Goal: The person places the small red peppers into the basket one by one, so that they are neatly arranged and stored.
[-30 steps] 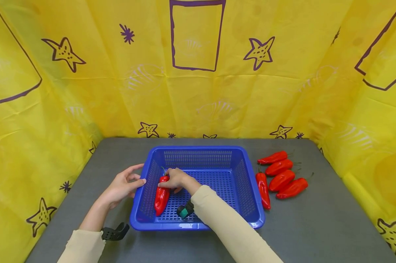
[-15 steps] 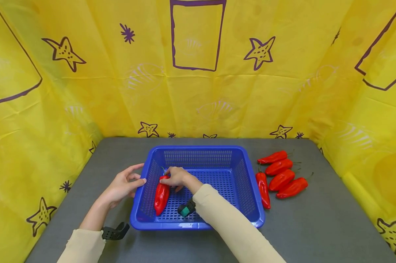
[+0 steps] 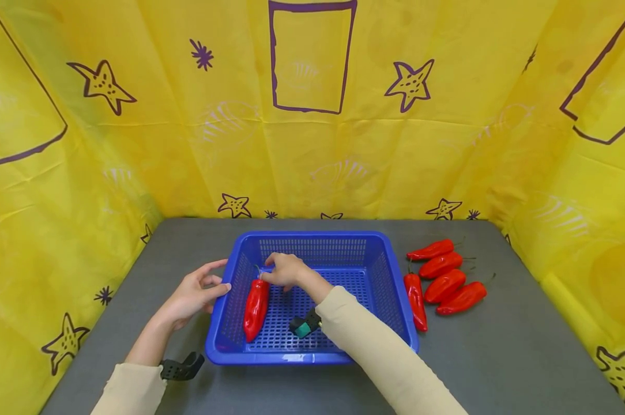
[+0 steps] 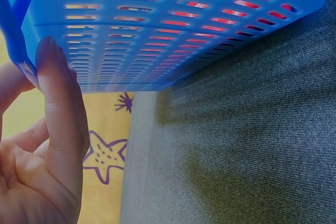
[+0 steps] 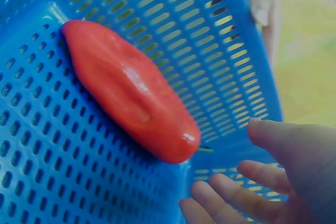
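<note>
One long red pepper (image 3: pixel 256 311) lies along the left wall inside the blue plastic basket (image 3: pixel 312 358), its stem toward the back. My right hand (image 3: pixel 290 271) is over the basket floor near the pepper's stem end. In the right wrist view, the fingers of that hand (image 5: pixel 273 182) are spread and apart from the pepper (image 5: pixel 131 93). Outside the basket, my left hand (image 3: pixel 195 294) holds the left rim. The left wrist view shows one finger (image 4: pixel 60 98) pressed against the outer wall under the rim.
To the right of the basket, several red peppers (image 3: pixel 444 285) lie on the grey table (image 3: pixel 509 351); one pepper (image 3: pixel 415 301) is close against the basket's right side. A yellow patterned cloth (image 3: pixel 312 155) surrounds the table on the back and sides.
My right hand has let go of the pepper and moved up and slightly right of it. The pepper stays on the basket floor. My left hand has not moved.
</note>
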Available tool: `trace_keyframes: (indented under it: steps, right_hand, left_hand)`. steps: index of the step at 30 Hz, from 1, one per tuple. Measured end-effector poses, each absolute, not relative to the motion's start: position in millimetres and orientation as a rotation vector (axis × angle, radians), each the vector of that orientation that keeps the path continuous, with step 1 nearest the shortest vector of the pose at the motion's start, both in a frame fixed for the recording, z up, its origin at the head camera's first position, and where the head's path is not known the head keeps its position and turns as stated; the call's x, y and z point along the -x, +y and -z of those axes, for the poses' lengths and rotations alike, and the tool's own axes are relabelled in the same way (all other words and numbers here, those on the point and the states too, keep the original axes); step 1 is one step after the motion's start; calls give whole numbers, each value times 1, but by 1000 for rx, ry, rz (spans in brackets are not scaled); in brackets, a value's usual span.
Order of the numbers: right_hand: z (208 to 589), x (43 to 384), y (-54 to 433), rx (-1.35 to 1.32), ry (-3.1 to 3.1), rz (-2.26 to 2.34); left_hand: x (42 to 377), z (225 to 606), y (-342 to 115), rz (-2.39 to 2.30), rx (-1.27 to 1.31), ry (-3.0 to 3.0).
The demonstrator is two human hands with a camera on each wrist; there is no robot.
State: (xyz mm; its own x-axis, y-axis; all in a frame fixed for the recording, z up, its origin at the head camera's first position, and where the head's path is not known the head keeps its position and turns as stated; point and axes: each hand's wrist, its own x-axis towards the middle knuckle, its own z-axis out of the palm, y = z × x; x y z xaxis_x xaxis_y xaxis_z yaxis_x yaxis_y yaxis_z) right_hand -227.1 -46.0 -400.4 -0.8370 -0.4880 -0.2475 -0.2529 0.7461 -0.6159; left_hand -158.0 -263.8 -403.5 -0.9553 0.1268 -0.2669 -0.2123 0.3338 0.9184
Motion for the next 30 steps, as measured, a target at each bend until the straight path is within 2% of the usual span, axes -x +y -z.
trace_keyframes:
  steps: [14, 30]
  right_hand:
    - [371, 223, -24, 896, 2643, 790]
    - [342, 215, 16, 973, 2665, 914]
  left_hand:
    - [158, 403, -263, -1690, 50, 2292]
    - [157, 403, -263, -1696, 52, 2284]
